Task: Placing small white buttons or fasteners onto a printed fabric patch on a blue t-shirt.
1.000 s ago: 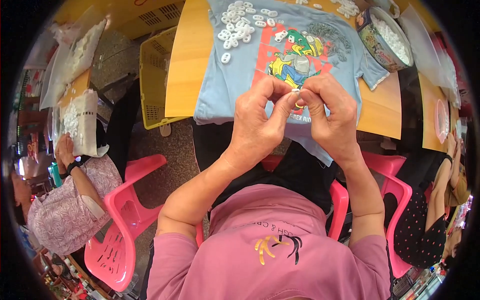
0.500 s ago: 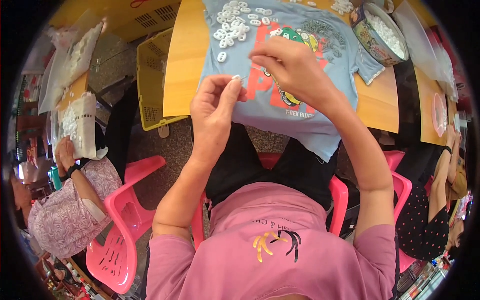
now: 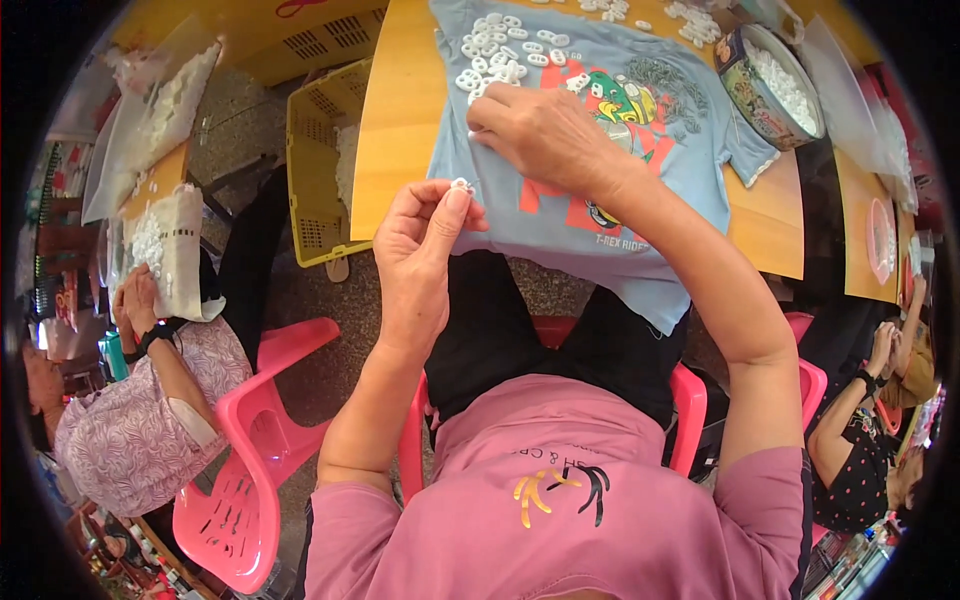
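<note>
My left hand (image 3: 420, 245) is raised just off the near edge of the table, thumb and fingers pinched round a small white plastic piece (image 3: 460, 184). A thin bit of metal sticks out beside that piece. My right hand (image 3: 540, 135) is low over a light blue T-shirt (image 3: 590, 250) spread on the table, at the near end of a pile of white oval pieces with two holes (image 3: 492, 42). Its fingers are bent together and point down; whatever is between them is hidden. Small dark metal parts (image 3: 682, 98) lie heaped on the shirt's far right.
At the right of the wooden table (image 3: 392, 120) stands a round tin (image 3: 735, 85) filled with white pieces. A yellow crate (image 3: 320, 185) is left of the table. Pink plastic chairs (image 3: 245, 440) and people working are on both sides.
My right hand has come down and left to the near end of the white pile. My left hand keeps its pinch on the small white piece. The whole view has shifted slightly.
</note>
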`<state>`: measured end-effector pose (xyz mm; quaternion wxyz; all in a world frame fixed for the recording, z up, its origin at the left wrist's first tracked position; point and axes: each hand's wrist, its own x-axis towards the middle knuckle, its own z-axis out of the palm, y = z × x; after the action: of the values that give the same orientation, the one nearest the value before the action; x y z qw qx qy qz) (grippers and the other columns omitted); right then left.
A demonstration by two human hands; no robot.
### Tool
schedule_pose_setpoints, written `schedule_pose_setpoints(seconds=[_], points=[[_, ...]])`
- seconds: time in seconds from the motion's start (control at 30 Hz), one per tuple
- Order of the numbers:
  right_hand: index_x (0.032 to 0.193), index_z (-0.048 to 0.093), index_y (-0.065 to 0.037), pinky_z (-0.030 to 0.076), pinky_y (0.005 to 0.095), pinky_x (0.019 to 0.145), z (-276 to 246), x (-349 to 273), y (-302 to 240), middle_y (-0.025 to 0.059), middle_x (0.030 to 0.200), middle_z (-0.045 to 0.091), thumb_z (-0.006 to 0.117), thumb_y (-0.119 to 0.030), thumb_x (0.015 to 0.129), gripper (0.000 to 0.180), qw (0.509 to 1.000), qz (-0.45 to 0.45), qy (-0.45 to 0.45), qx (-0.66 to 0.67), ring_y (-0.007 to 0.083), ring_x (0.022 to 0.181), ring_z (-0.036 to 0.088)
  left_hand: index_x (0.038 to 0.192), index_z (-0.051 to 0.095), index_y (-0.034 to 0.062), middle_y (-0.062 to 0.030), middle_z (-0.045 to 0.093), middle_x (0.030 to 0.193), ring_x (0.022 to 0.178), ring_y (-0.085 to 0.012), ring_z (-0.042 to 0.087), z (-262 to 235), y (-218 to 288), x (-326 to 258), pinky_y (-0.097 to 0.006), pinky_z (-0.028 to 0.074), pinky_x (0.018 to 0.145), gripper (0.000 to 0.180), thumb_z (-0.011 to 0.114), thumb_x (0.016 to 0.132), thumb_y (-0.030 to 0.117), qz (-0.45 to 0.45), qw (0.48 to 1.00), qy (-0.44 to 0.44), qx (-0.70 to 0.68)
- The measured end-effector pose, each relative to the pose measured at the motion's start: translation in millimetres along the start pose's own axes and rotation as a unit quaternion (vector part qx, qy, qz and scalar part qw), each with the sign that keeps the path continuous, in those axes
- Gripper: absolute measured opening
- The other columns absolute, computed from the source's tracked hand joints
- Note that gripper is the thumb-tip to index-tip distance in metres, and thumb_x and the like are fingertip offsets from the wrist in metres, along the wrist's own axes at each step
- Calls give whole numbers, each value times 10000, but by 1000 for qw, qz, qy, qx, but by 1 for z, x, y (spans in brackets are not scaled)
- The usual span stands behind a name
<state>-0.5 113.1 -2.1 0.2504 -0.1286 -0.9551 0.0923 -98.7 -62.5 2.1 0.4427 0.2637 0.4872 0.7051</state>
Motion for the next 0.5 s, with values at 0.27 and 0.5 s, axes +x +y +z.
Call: schedule_pose_setpoints(seconds=[0.27, 0.5], points=[[1034, 672, 6, 486, 245, 616, -47, -28, -30, 20, 833, 643, 684, -152, 892, 213, 816, 327, 34, 475, 70, 685, 579, 994, 584, -12, -69, 637, 859, 765, -118, 592, 18, 2, 10, -261, 482, 744, 150, 612, 947, 127, 42, 998, 8, -45], [1079, 653, -6, 512, 225, 605, -64, -53, -44, 29, 844, 651, 673, -148, 909, 222, 658, 347, 157, 650, 68, 663, 575, 989, 586, -17, -67, 640, 846, 756, -117, 598, 54, 1, 12, -260, 480, 739, 158, 613, 946, 132, 33, 997, -32, -58]])
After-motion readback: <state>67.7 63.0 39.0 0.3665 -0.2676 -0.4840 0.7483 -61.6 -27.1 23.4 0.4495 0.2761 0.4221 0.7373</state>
